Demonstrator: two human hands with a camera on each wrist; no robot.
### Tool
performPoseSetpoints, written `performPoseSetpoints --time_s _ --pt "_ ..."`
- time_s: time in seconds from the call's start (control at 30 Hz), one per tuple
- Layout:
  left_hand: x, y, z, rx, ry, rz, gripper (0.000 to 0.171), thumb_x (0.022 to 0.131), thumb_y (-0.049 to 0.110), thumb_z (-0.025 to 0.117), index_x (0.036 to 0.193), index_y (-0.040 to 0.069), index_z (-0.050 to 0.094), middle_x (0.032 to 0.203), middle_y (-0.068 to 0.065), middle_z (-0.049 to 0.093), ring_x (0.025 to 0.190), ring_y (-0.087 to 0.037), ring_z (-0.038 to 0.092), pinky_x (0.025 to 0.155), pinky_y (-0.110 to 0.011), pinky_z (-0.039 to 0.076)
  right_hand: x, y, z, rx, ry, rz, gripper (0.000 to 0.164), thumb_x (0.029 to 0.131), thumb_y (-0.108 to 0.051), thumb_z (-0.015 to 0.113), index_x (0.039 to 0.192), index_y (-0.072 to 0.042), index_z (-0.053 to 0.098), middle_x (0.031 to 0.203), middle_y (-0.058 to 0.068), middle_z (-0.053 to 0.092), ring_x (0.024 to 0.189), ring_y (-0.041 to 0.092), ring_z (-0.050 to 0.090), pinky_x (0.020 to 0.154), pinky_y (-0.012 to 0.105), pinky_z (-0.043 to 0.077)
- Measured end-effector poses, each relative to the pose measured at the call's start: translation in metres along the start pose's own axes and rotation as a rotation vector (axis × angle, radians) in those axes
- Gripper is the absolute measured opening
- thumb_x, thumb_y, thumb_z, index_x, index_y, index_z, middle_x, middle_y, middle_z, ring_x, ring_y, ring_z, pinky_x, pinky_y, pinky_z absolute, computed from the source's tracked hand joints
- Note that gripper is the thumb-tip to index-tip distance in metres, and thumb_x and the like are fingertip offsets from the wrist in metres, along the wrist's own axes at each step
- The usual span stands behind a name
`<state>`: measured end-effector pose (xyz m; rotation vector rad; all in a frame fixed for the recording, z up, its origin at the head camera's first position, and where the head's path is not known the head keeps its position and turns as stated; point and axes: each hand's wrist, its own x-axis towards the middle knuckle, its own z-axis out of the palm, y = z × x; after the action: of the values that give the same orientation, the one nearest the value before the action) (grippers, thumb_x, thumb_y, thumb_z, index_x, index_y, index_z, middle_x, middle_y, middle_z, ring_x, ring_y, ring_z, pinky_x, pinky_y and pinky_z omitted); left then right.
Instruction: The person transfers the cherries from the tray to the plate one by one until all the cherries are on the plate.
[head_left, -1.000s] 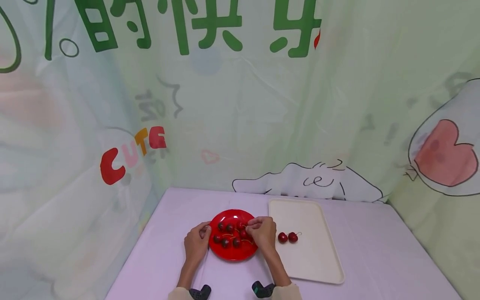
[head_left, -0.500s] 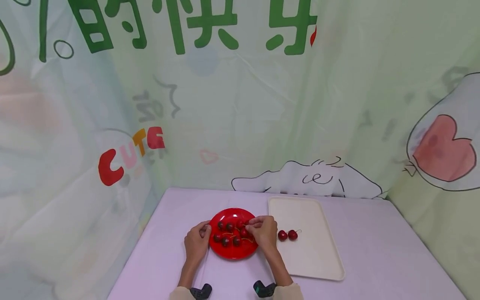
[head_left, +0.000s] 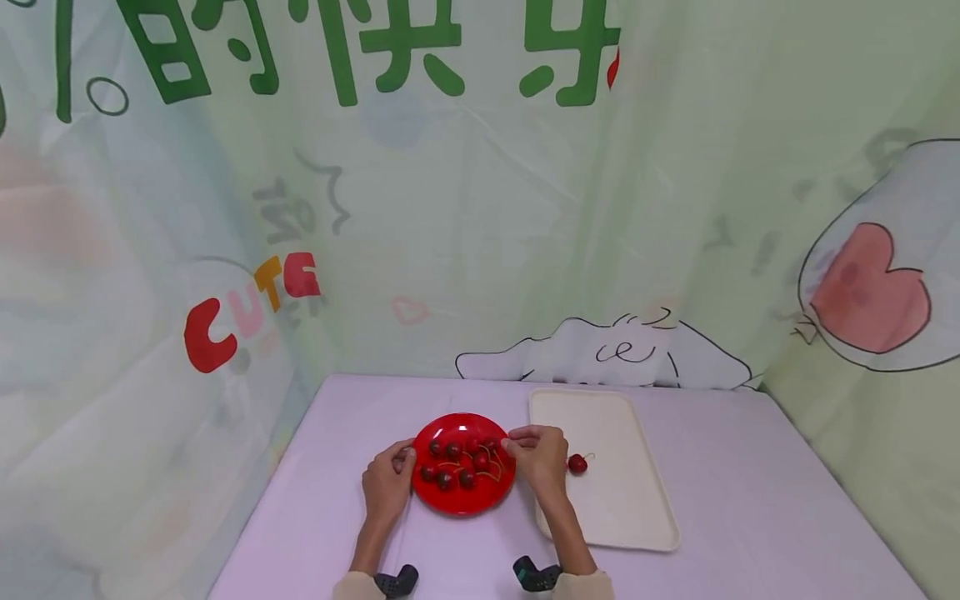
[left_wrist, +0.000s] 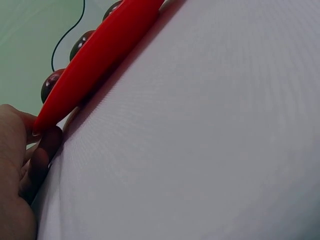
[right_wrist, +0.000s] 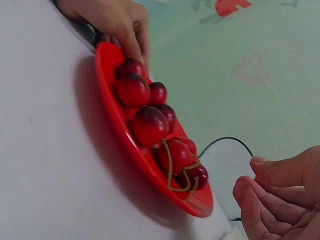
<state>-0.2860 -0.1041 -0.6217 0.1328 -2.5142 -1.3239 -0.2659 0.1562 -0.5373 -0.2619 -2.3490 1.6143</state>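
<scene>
A round red plate [head_left: 465, 503] carries several dark red cherries [head_left: 446, 480], some with green stems. My left hand [head_left: 386, 485] grips its left rim; in the left wrist view the thumb lies above the plate edge [left_wrist: 100, 65] and fingers below. Just off the right rim is my right hand [head_left: 546, 460]. Seen from the right wrist, the right hand [right_wrist: 285, 195] has thumb and fingertips apart, nothing between them, beside the stemmed cherries [right_wrist: 175, 156]. On the cream tray [head_left: 622, 521] lies a cherry [head_left: 577, 464]; another is mostly hidden behind the right hand.
The plate and tray stand side by side on a table with a pale lilac cloth [head_left: 727, 500]. A printed curtain [head_left: 480, 208] hangs behind and at both sides. Black devices [head_left: 397, 581] sit at the wrists.
My right hand has let go of a cherry at the plate's right side and drawn off to the right, toward the tray. The left hand keeps its hold. The head view has shifted slightly.
</scene>
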Motion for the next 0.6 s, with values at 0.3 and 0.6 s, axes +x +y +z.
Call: performPoseSetpoints --time_s 0.3,0.6 --pt "0.001 -0.003 -0.001 0.000 0.007 0.004 0.029 0.108 0.023 0.069 0.135 0.016 0.078 0.106 -0.004 0.083 0.077 -0.013 0.061 0.074 -0.026 0.047 0.004 0.007 -0.032 0.085 0.108 0.031 0.013 0.091 -0.003 0.085 0.101 0.006 0.083 0.090 0.022 0.083 0.072 0.022 0.081 0.062 0.018 0.057" --pt "0.000 -0.001 0.000 -0.016 0.004 0.002 0.029 0.107 0.021 0.070 0.134 0.015 0.079 0.104 -0.005 0.082 0.077 -0.013 0.060 0.070 -0.025 0.046 0.009 0.034 -0.064 0.126 0.271 0.049 0.020 0.094 -0.002 0.082 0.112 0.008 0.080 0.104 0.027 0.082 0.072 -0.007 0.070 0.066 0.009 0.053"
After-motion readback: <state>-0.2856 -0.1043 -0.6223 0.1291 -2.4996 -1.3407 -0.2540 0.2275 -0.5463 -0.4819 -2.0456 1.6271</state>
